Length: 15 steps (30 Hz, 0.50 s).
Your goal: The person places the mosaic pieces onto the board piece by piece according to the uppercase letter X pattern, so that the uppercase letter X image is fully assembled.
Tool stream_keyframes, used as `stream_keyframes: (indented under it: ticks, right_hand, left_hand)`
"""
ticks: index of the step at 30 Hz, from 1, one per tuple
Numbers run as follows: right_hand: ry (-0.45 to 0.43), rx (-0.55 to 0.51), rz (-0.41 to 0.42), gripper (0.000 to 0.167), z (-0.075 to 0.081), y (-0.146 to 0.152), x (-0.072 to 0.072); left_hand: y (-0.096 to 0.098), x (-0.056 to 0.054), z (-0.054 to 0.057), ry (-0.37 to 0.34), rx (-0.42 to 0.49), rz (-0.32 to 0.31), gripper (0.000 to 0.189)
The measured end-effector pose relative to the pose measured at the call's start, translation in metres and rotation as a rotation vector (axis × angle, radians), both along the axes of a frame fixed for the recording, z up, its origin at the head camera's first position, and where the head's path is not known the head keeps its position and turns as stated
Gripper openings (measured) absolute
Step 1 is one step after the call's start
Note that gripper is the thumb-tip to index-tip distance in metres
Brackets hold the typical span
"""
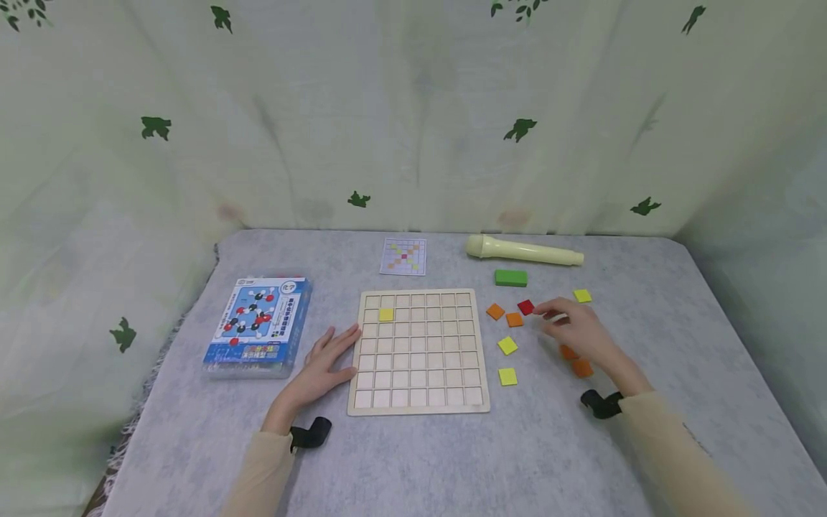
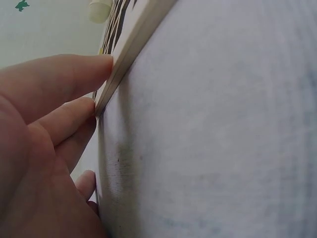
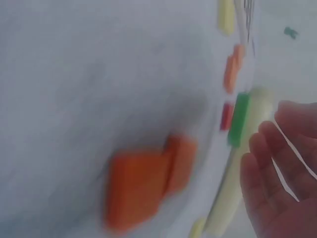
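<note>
A wooden grid board lies flat, with one yellow square tile in a cell of its upper left part. My left hand rests at its left edge; in the left wrist view the extended fingertips touch the side of the board. Over the loose tiles right of the board hovers my right hand, its fingertips close to a red square tile. The right wrist view shows these fingers loosely extended, with nothing held. Two orange tiles lie below this hand, one partly hidden.
More orange tiles and yellow tiles lie between board and right hand. A green block and a cream microphone-shaped stick lie behind them. A printed pattern card lies beyond the board; a blue-and-white boxed set is at left.
</note>
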State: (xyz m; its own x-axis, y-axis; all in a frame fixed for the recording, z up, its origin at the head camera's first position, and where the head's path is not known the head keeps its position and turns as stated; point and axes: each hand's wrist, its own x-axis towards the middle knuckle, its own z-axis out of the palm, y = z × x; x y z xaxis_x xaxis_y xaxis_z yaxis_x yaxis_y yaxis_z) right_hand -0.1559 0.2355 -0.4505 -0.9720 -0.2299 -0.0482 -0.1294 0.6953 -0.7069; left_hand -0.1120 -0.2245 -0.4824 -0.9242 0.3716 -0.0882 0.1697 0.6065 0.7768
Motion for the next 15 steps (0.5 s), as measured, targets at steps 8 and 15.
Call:
stream_keyframes:
  ticks: [8, 15]
  right_hand:
    - [-0.007, 0.07, 0.046, 0.023, -0.011, 0.042, 0.03]
    - [0.0, 0.152, 0.046, 0.022, -0.017, 0.038, 0.031]
  left_hand:
    - [-0.001, -0.001, -0.004, -0.014, -0.007, 0.008, 0.068]
    - [-0.001, -0.001, -0.003, -0.007, -0.006, 0.003, 0.068]
